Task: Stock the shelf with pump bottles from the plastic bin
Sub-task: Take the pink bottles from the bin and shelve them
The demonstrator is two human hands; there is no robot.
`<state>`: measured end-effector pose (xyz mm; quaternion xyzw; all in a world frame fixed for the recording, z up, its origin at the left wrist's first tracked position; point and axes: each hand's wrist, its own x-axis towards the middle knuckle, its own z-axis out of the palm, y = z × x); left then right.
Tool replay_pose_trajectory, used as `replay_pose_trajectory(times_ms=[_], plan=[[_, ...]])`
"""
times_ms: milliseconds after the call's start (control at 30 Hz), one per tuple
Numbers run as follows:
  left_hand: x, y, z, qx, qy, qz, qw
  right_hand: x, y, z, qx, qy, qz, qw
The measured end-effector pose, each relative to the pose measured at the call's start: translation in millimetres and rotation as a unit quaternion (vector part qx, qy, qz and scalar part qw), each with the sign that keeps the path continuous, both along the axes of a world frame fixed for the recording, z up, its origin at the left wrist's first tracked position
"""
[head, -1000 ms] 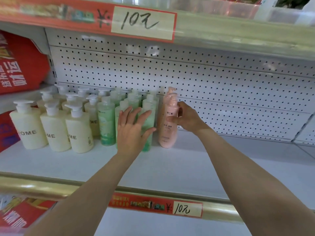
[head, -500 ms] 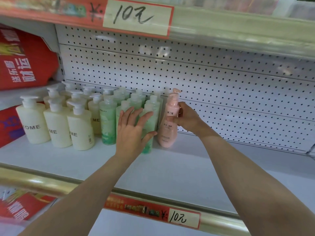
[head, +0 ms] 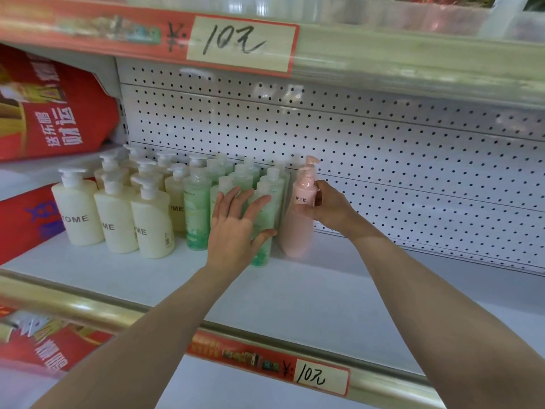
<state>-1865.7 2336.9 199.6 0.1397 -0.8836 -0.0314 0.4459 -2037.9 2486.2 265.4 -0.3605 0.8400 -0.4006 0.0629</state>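
The fingers (head: 320, 188) of the right hand (head: 330, 209) are curled round the upper part of the pink pump bottle (head: 296, 231), just under its pump head, with the thumb at the front near the small label. This bottle has its base on the white shelf (head: 295, 296), close to the perforated back panel (head: 398, 160) and just beside the right end of the row of bottles. The fingers (head: 233, 197) of the left hand (head: 236, 231) are straight and spread, and they lie flat on the front of the green bottles (head: 196, 214); the thumb touches the lower side of the nearest green bottle (head: 263, 253), so this hand presses but does not grip. The green bottles stand in several rows, one behind another, and I cannot tell whether the pink bottle touches them. To the left of them stand the cream bottles (head: 79, 215) with white pumps, also in rows. Further left, red bags (head: 56, 113) with white writing lie against the side. On the front edge of the shelf is a handwritten price tag (head: 320, 379), and a bigger one (head: 240, 44) is on the shelf above.
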Motion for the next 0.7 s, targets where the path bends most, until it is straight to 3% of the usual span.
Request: replay_pose_trajectory(times_ms=[333, 567, 700], plan=[[27, 10, 26, 0.017, -0.120, -0.015, 0.993, 67, 37, 29, 0.055, 0.026, -0.126, 0.990], [64, 53, 50, 0.056, -0.115, -0.082, 0.988, 155, 113, 45, 0.185, 0.215, -0.185, 0.941], [86, 98, 54, 0.064, -0.112, -0.113, 0.985, 203, 157, 43, 0.227, 0.225, -0.214, 0.923]])
